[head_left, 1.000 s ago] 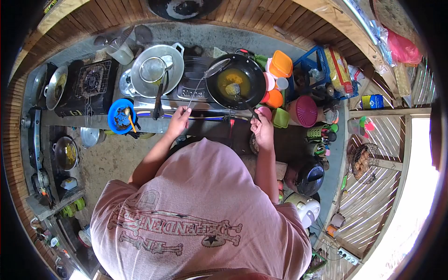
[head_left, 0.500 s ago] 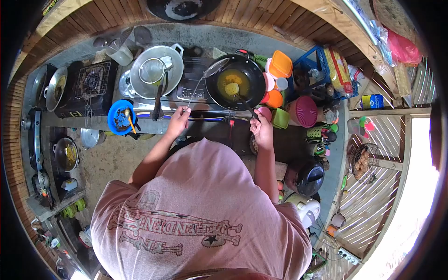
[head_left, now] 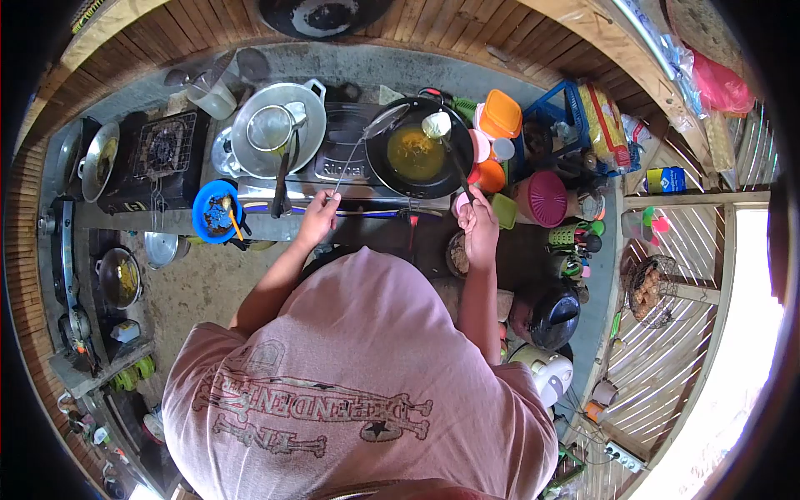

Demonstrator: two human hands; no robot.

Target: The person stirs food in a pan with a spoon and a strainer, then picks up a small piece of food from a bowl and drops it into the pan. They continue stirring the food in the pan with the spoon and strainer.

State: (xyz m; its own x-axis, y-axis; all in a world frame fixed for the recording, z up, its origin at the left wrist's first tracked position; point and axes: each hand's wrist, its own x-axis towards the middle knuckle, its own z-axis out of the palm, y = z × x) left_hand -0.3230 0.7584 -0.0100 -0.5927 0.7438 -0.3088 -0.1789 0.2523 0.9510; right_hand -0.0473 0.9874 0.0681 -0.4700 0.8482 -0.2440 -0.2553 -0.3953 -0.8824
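Observation:
My right hand (head_left: pixel 480 223) grips the long handle of a ladle (head_left: pixel 450 158) whose bowl carries a pale piece of food (head_left: pixel 436 124) lifted over the far right rim of the black wok (head_left: pixel 392 171), which holds yellow oil. My left hand (head_left: pixel 319 218) holds the thin handle of a wire skimmer (head_left: pixel 385 121) that rests on the wok's left rim. The wok sits on a gas stove (head_left: pixel 333 158). My pink-shirted back fills the lower part of the view.
A metal pot with a strainer (head_left: pixel 275 125) sits left of the wok, a blue bowl (head_left: pixel 216 208) with a spoon below it. Orange and pink plastic containers (head_left: pixel 502 112) crowd the right side. A black grill burner (head_left: pixel 162 150) stands at the far left.
My right hand shifted right and raised the ladle, lifting the pale food out of the oil to the wok's far right rim. My left hand stayed put.

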